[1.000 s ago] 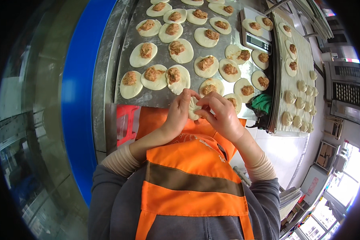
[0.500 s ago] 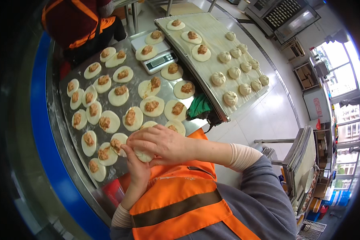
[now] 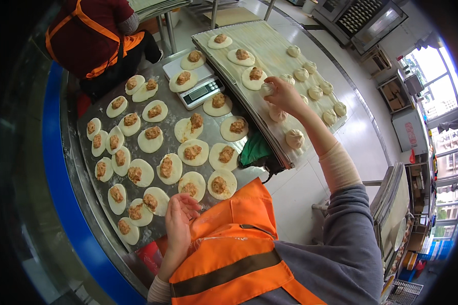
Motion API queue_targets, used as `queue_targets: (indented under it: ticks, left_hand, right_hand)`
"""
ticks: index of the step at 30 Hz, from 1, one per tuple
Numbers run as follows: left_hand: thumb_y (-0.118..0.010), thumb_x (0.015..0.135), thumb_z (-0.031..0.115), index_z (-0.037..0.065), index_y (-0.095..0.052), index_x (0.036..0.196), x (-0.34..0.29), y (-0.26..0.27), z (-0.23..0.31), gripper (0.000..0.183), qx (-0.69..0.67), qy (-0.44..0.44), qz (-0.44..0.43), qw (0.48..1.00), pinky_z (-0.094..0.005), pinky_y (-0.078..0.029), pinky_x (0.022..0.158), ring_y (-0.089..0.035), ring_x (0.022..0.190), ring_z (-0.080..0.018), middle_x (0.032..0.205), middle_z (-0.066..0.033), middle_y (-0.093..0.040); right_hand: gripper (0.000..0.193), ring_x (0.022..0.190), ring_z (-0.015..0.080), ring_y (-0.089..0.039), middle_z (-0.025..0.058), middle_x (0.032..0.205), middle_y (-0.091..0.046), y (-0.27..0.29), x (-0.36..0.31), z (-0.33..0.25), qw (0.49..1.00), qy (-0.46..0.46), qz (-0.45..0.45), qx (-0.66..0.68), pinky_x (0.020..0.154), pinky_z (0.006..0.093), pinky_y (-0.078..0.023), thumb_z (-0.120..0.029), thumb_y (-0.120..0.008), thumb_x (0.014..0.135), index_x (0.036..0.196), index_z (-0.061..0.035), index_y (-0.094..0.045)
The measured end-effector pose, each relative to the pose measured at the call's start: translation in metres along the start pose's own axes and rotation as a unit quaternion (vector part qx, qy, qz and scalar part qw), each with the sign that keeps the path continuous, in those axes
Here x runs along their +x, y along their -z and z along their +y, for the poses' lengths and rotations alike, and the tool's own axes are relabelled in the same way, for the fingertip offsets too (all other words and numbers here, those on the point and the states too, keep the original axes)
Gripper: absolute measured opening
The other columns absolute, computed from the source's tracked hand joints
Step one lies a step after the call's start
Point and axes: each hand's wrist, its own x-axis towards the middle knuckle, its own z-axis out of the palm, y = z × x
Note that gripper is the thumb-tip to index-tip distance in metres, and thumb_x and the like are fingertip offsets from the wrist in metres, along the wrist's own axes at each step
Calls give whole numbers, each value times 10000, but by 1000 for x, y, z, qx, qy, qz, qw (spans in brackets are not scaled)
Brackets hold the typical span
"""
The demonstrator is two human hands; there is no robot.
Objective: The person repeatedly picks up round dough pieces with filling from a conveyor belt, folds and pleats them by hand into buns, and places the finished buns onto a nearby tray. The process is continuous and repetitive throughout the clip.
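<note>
Stretched out over the lined tray (image 3: 224,51), my right hand (image 3: 286,96) grips a pleated bun (image 3: 267,90) by its side. The bun is beside a filled wrapper (image 3: 253,78) and the finished buns; whether it touches the tray cannot be made out. My left hand (image 3: 178,222) is near the table's front edge, palm turned inward, fingers loosely curved and apart, holding nothing. Close to it are a dough wrapper with meat filling (image 3: 192,187) and another filled wrapper (image 3: 156,201). Several more flat filled wrappers cover the steel table (image 3: 160,137).
A digital scale (image 3: 202,92) bears wrappers at the table's back right. A green cloth (image 3: 254,150) is tucked by the tray's near corner. Another person (image 3: 89,38) in an orange apron is at the far left. Stacked trays (image 3: 392,213) stand on a rack at right.
My right hand has moved from beside my left hand out to the tray, carrying the bun. The left hand has let go of it and opened.
</note>
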Motion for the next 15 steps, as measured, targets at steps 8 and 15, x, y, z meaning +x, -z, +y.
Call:
queue_targets:
  ticks: [8,15]
  left_hand:
    - [-382,1065,243,53,-551,1134,39,-43,22,264,135,8,-54,989,-263,-501,690,-631,839,-145,965,-58,-621]
    - [-460,1032,217,58,-574,1157,180,-138,55,233,217,-31,-137,966,-274,-520,725,-620,970,-136,1092,-56,-632]
  right_hand:
    - [446,1053,345,-622,162,1207,-601,-2,22,4,997,35,9,-65,879,407,-516,-207,-765,781,1167,-49,-607]
    - [330,913,353,-671,178,996,-701,-11,118,44,972,-112,-88,-186,773,409,-530,-253,-659,853,1061,2,-656]
